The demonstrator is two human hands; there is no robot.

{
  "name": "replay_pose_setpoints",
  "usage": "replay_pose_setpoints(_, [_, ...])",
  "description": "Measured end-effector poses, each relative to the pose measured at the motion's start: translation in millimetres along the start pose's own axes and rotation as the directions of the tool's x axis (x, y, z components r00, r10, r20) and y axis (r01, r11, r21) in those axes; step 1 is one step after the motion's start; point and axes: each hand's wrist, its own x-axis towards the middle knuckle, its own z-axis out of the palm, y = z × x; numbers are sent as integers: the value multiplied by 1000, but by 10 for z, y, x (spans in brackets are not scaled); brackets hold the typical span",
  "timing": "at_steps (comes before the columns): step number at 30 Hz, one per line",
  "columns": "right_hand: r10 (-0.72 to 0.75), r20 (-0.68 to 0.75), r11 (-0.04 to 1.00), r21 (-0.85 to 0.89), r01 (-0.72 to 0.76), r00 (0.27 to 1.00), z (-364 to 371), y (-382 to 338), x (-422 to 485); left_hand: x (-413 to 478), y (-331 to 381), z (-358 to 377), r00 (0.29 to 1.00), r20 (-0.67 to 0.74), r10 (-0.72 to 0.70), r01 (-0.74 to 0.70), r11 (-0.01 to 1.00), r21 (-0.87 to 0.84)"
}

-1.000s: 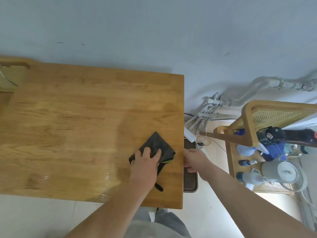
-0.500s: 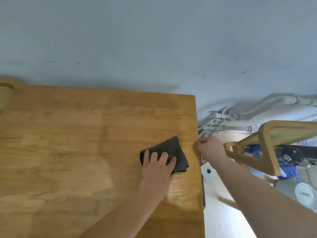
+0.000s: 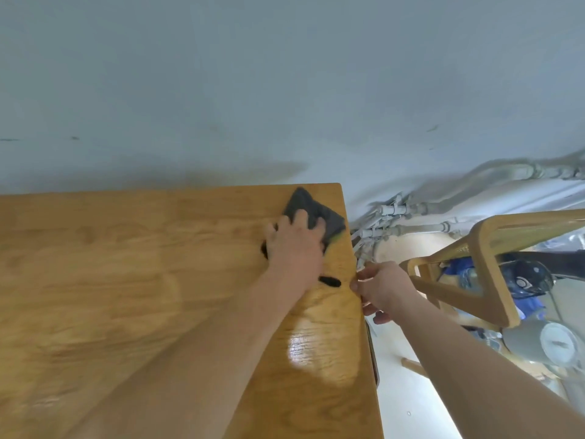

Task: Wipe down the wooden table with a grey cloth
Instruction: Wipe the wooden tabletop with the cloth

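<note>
The wooden table (image 3: 126, 280) fills the lower left, its far right corner close to the grey wall. A dark grey cloth (image 3: 311, 209) with a green trim lies flat on that far right corner. My left hand (image 3: 294, 248) presses down on the cloth with spread fingers and covers its near half. A black loop of the cloth sticks out by my wrist. My right hand (image 3: 383, 286) grips the table's right edge, thumb on top and fingers curled under. A wet sheen (image 3: 316, 353) shows on the wood near the right edge.
A wooden chair frame with a cane panel (image 3: 484, 267) stands just right of the table, close to my right hand. Behind it lie a black helmet-like object (image 3: 522, 277), blue items and a grey round appliance (image 3: 538, 340). Grey pipes (image 3: 411, 217) run along the wall base.
My left hand has slid the cloth away from me, from the near right part of the table to its far right corner. My right hand stays on the table's right edge.
</note>
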Motion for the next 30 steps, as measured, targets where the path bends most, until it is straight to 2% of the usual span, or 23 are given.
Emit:
replay_pose_setpoints(1, [2, 6, 1000, 5, -2, 1000, -5, 10, 17, -52, 100, 33, 991, -3, 136, -135, 989, 58])
replay_pose_setpoints(3, [18, 30, 999, 28, -19, 999, -20, 42, 30, -93, 104, 70, 894, 10, 448, -446, 887, 121])
replay_pose_setpoints(4, [29, 48, 998, 55, -31, 998, -21, 69, 25, -4, 19, 51, 846, 31, 532, -532, 839, 116])
replay_pose_setpoints(5, [36, 66, 995, 90, -42, 997, -15, 97, 11, 145, -78, 9, 828, 39, 559, -559, 821, 115])
replay_pose_setpoints(7, [40, 81, 984, 171, -54, 996, 25, 157, -14, 489, -247, -89, 888, -1, 460, -457, 882, 115])
replay_pose_setpoints(9, [42, 67, 973, 223, -56, 997, 83, 193, -22, 757, -341, -143, 968, -86, 237, -234, 971, 42])
replay_pose_setpoints(10, [45, 56, 971, 232, -57, 997, 105, 198, -22, 848, -340, -144, 984, -113, 139, -141, 990, -10])
replay_pose_setpoints(12, [44, 45, 970, 236, -53, 998, 116, 204, -6, 902, -227, -135, 993, -112, 36, -43, 997, -61])
replay_pose_setpoints(14, [43, 49, 972, 229, -54, 998, 101, 192, 1, 778, -72, -106, 994, -97, 54, -57, 998, -37])
replay_pose_setpoints(16, [46, 57, 975, 216, -57, 997, 79, 178, -4, 513, 23, -18, 982, -95, 162, -159, 987, 38])
replay_pose_setpoints(17, [46, 60, 977, 207, -57, 997, 71, 172, -10, 351, 21, 46, 963, -89, 255, -248, 966, 77])
replay_pose_setpoints(19, [44, 62, 979, 196, -56, 997, 67, 169, -22, 114, -112, 137, 880, -26, 474, -468, 876, 118])
replay_pose_setpoints(20, [42, 60, 980, 191, -52, 997, 70, 173, -24, 104, -233, 103, 837, 19, 546, -545, 830, 119])
replay_pose_setpoints(21, [36, 55, 982, 186, -46, 998, 79, 180, -23, 157, -363, 51, 823, 48, 566, -567, 815, 120])
replay_pose_setpoints(22, [28, 45, 983, 182, -36, 999, 93, 185, -24, 231, -476, 1, 845, 55, 531, -534, 837, 120])
replay_pose_setpoints(23, [17, 28, 983, 182, -22, 999, 114, 197, -21, 303, -564, -29, 896, 24, 443, -443, 890, 112])
replay_pose_setpoints(25, [2, -5, 984, 179, -1, 1000, 146, 214, -31, 333, -585, -39, 982, -78, 170, -169, 985, 23])
replay_pose_setpoints(27, [-11, -28, 983, 182, 16, 1000, 170, 250, -41, 171, -359, 30, 995, -103, -6, 2, 999, -43])
replay_pose_setpoints(28, [-20, -37, 984, 175, 26, 999, 173, 270, -56, 23, -203, 94, 995, -94, -25, 21, 999, -49])
replay_pose_setpoints(30, [-38, -70, 992, 115, 46, 997, 173, 333, -85, -336, 64, 219, 995, -88, 38, -44, 997, -64])
